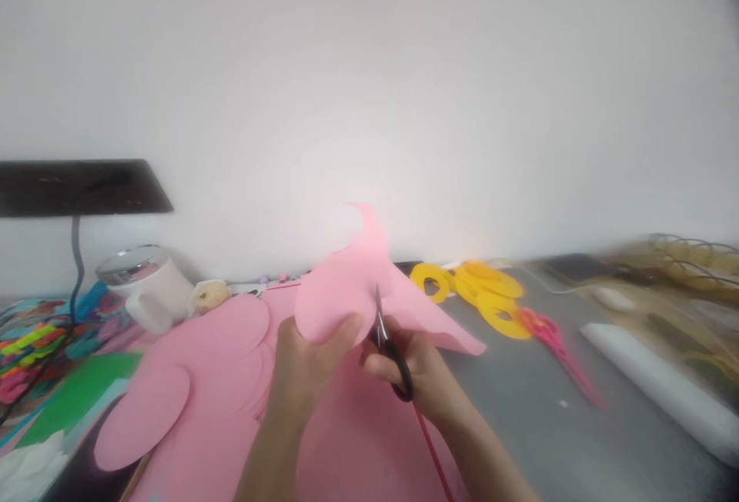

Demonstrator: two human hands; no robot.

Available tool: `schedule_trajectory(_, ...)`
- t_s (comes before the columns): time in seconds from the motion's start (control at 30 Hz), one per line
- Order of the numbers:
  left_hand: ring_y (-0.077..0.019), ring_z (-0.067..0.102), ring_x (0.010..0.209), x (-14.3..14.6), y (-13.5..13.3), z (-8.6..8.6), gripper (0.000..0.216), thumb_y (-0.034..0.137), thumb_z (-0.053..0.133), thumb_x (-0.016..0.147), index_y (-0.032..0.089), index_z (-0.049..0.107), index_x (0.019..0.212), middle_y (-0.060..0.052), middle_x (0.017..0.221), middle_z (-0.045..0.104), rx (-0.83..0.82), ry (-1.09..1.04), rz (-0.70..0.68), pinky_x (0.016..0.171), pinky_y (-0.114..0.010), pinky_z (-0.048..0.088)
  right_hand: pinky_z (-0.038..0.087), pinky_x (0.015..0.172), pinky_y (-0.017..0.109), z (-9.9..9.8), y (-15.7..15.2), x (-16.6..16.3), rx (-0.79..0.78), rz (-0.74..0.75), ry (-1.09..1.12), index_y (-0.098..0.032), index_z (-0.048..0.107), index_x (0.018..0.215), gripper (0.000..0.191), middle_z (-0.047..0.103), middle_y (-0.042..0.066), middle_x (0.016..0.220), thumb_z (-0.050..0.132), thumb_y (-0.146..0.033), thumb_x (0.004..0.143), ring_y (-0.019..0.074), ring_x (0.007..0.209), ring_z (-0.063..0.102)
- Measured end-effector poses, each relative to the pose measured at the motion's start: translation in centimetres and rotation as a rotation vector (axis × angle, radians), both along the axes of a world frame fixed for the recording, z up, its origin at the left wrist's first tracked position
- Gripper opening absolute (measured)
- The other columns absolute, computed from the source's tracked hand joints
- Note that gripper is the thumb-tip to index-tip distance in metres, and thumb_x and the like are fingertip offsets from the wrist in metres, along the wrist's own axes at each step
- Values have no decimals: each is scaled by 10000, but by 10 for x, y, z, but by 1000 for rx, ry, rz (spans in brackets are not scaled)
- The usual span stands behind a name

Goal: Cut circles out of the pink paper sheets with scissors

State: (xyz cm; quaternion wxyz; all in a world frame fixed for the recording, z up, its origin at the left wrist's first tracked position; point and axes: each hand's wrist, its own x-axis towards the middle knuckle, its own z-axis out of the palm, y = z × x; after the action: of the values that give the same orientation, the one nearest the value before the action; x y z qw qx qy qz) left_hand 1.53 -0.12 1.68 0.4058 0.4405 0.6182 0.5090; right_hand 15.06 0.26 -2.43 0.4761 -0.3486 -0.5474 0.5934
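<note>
My left hand (pixel 309 359) is closed on a sheet of pink paper (pixel 335 286), its thumb lying on top near a rounded cut edge. My right hand (pixel 419 367) grips a pair of scissors (pixel 398 363) with black handles. Their metal blades point upward and meet the pink paper just right of my left thumb. A curved strip of the sheet rises behind, and another part spreads to the right. Under my hands and to the left lie several pink paper circles (pixel 142 417) on more pink paper.
Yellow paper rings (pixel 502 313) and pink-handled scissors (pixel 557 344) lie on the grey table (pixel 519 425) to the right, beside a white roll (pixel 658 386). At the left are a white mug (pixel 158 294), green paper (pixel 86 394) and a dark cable (pixel 77 263). A wall stands behind.
</note>
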Motion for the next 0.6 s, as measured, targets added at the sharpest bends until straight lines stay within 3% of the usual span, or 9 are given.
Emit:
schedule_trajectory(0.27, -256, 675, 747, 0, 0, 1, 371, 423, 732, 598, 127, 736, 822, -87, 726, 730, -3, -9, -4, 610, -315, 512, 252, 532, 255, -1, 1, 1, -36, 5, 11, -196, 500, 710, 431, 383, -47, 634, 812, -481, 627, 111, 585, 302)
schedule_trajectory(0.6, -255, 673, 761, -2, 1, -1, 379, 432, 744, 592, 131, 735, 821, -82, 729, 730, 5, -27, -8, 628, -316, 511, 299, 549, 259, -5, 0, 1, -33, -10, 17, -193, 580, 763, 395, 463, -29, 661, 819, -474, 621, 122, 597, 364)
